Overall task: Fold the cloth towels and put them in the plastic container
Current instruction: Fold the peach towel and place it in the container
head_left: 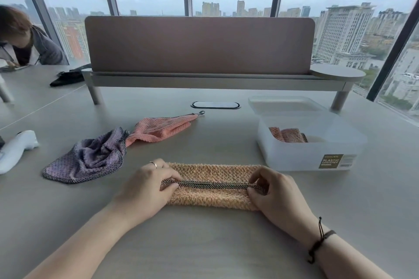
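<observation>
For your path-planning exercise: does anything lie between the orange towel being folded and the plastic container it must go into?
Nothing visible does. The orange towel lies just left of and nearer than the plastic container, bare table between them, and the container's top is open.

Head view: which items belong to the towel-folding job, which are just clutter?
Job: orange fuzzy towel gripped by left hand and right hand; crumpled purple towel; pink towel; translucent plastic container; its lid.
Clutter: white plastic device; black bundle.

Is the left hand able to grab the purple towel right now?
Probably not yet: the left hand is busy pinching the orange towel. The purple towel lies just beside it with nothing between, so once it lets go, likely yes.
</observation>
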A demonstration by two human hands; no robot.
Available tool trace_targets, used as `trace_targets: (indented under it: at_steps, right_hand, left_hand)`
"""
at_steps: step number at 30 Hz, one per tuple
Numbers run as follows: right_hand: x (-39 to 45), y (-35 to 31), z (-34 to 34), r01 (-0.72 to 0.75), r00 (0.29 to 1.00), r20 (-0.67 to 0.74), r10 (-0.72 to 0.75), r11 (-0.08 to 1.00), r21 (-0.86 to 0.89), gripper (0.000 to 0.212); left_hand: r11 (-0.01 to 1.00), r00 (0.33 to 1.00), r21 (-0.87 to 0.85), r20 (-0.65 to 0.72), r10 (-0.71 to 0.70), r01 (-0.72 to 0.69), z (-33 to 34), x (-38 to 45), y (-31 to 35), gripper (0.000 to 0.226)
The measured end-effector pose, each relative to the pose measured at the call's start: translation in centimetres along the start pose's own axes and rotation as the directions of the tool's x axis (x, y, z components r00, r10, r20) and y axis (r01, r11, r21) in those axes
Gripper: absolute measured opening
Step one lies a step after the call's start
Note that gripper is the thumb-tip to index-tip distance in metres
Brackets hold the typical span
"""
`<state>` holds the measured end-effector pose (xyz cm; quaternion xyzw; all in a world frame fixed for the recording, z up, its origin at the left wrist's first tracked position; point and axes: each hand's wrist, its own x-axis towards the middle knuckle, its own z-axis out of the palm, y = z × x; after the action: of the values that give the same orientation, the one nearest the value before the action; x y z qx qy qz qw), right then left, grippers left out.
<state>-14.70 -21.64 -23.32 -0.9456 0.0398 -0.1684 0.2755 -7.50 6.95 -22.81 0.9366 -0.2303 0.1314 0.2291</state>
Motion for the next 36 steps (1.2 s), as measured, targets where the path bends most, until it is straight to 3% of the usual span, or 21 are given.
trace_targets:
  at_steps: [5, 9, 12, 16, 18, 20, 25, 28, 31, 33, 36]
  right_hand:
    - [-0.6, -0.3, -0.1, 0.156, 0.987, -0.019, -0.162, 0.972, -0.174, 0.008]
    - [-1.3, -0.9, 0.0, 0.224, 0.974, 0.025, -0.225, 0.943, -0.248, 0.034]
    - [-2.4, -2.1, 0.2, 0.328, 0.945, 0.061, -0.322, 0.929, -0.174, 0.045]
    - [-2.2, -3.7, 0.1, 0.507, 0.848, 0.172, -0.501, 0.862, 0.01, 0.045]
    - [-0.8, -3.6, -0.2, 0.485, 0.86, 0.137, -0.492, 0.871, 0.086, 0.043]
    - [0.7, -3.0, -0.3, 0.442, 0.882, 0.164, -0.442, 0.896, 0.038, 0.048]
    - [1.3, -1.7, 0.9, 0.415, 0.819, 0.498, -0.285, 0.893, -0.172, 0.083]
    - [0.1, -2.4, 1.3, 0.398, 0.829, 0.504, -0.243, 0.889, -0.227, 0.088]
    - [-1.1, -3.2, 1.5, 0.366, 0.848, 0.487, -0.211, 0.896, -0.25, 0.097]
    - [-1.7, -3.6, 1.6, 0.34, 0.856, 0.482, -0.187, 0.907, -0.251, 0.105]
    - [-2.3, -4.2, 1.6, 0.336, 0.847, 0.501, -0.179, 0.91, -0.243, 0.114]
  left_hand:
    - [0.953, 0.969, 0.248, -0.131, 0.21, -0.174, 0.3, -0.7, 2.5, 0.006]
    - [0.934, 0.993, 0.339, 0.006, 0.116, -0.111, 1.5, -1.5, 3.9, 0.053]
    - [0.939, 0.997, 0.34, 0.065, 0.033, -0.053, 1.6, -1.2, 4.0, 0.07]
    - [0.961, 0.977, 0.275, 0.209, -0.051, -0.008, 1.4, 0.4, 3.2, 0.078]
    - [0.97, 0.94, 0.24, 0.336, -0.052, -0.032, 1.7, 1.3, 2.7, 0.084]
    - [0.976, 0.91, 0.205, 0.413, -0.02, -0.071, 2.2, 2.1, 2.1, 0.09]
    - [0.981, 0.879, 0.141, 0.475, 0.047, -0.129, 2.9, 4.2, 0.7, 0.086]
    - [0.975, 0.903, 0.174, 0.426, 0.051, -0.137, 3.0, 4.8, 1.1, 0.086]
    - [0.986, 0.915, 0.116, 0.398, 0.064, -0.119, 2.7, 4.8, 2.3, 0.101]
    - [0.991, 0.904, 0.09, 0.425, 0.051, -0.098, 2.6, 4.7, 2.9, 0.109]
    - [0.975, 0.869, 0.182, 0.495, 0.018, -0.124, 3.5, 4.1, 3.5, 0.109]
